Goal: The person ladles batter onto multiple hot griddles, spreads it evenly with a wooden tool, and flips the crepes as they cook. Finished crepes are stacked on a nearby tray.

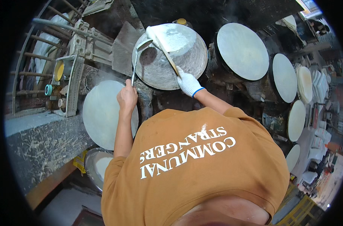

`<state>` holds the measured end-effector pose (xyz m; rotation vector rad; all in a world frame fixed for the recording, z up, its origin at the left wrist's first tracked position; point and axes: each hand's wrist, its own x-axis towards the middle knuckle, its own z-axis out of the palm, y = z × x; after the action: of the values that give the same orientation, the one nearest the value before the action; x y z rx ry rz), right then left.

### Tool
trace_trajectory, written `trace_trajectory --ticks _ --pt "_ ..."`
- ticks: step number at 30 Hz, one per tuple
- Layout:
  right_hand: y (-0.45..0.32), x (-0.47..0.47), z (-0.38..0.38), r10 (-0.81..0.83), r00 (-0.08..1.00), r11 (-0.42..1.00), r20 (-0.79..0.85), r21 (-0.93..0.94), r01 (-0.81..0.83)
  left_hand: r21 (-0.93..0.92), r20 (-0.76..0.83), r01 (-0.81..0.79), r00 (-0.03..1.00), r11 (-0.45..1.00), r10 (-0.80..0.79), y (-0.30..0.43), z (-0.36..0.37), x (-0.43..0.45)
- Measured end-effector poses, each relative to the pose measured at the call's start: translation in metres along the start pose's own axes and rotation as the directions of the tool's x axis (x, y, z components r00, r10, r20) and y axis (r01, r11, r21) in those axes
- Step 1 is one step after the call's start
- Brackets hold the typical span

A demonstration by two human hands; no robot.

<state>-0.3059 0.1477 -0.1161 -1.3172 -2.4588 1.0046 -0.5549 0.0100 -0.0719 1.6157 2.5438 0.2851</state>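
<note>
My left hand (pixel 127 96), bare, grips the long handle of a metal ladle (pixel 144 45), whose bowl is over the left part of a round griddle (pixel 185 66). My right hand (pixel 187 82) wears a white knit glove with a blue cuff. It holds the wooden handle of a batter spreader (pixel 166 53), whose pale, coated end lies at the griddle's far left. White batter (pixel 178 36) covers part of the griddle's far side; the nearer surface looks dry and streaked. A dark round shadow or patch shows beneath the ladle's bowl.
More round griddles with pale tops stand at the left (pixel 108 113) and right (pixel 243 50). A metal basin (pixel 89 166) of white liquid is at lower left. Jars and a yellow-filled container (pixel 59 70) sit by a perforated rack (pixel 72 87). Stacked pale sheets (pixel 304 84) lie far right.
</note>
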Motion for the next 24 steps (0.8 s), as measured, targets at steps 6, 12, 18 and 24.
trace_trajectory --ticks 6,12,18,24 --pt "0.081 0.018 -0.061 -0.069 0.995 0.985 -0.066 -0.160 0.057 -0.290 -0.156 0.100 0.976 0.952 -0.150 0.017 0.005 -0.044" --pt "0.075 0.060 -0.053 -0.289 0.946 0.933 0.150 -0.178 0.313 -0.753 -0.177 0.133 0.903 0.645 -0.392 0.064 0.022 -0.079" --pt "0.094 0.013 -0.059 -0.481 0.847 0.810 0.225 -0.256 0.528 -0.850 -0.012 0.335 0.758 0.406 -0.652 0.048 0.054 -0.127" --pt "0.070 0.120 -0.085 -0.215 0.973 0.955 0.087 -0.191 0.228 -0.931 0.123 0.343 0.618 0.126 -0.776 0.081 0.047 -0.155"
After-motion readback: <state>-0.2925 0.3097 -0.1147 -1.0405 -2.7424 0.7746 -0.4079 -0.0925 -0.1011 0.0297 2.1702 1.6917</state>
